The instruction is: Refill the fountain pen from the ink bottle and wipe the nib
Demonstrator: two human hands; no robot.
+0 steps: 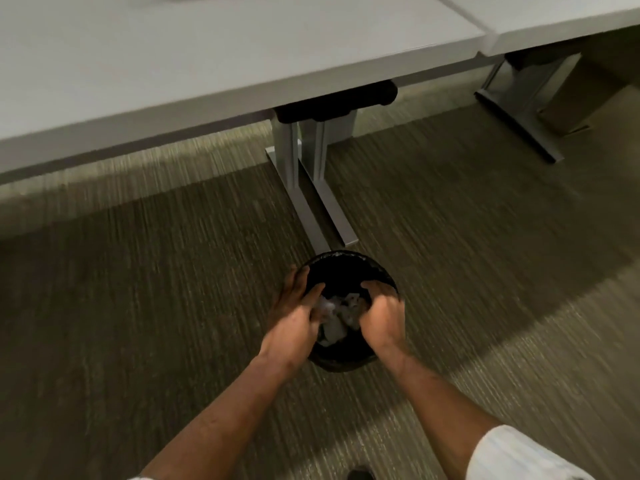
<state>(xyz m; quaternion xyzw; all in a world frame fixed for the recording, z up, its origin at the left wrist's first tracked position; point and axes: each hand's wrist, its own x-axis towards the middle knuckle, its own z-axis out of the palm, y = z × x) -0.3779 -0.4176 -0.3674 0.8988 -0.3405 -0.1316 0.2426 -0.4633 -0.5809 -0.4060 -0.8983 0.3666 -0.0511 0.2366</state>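
Note:
Both my hands hang over a small round black waste bin [349, 263] that stands on the carpet. My left hand [294, 315] has its fingers spread over the bin's left side, with the fingertips near crumpled white tissue [337, 315] inside. My right hand [381, 311] is curled over the right side of the opening; whether it grips any tissue is blurred. No fountain pen or ink bottle is in view.
A white desk [173, 81] spans the top left, with its grey metal leg and foot [311, 188] just beyond the bin. A second desk [554, 19] and its leg [519, 98] stand at the top right. Striped carpet [138, 306] surrounds the bin.

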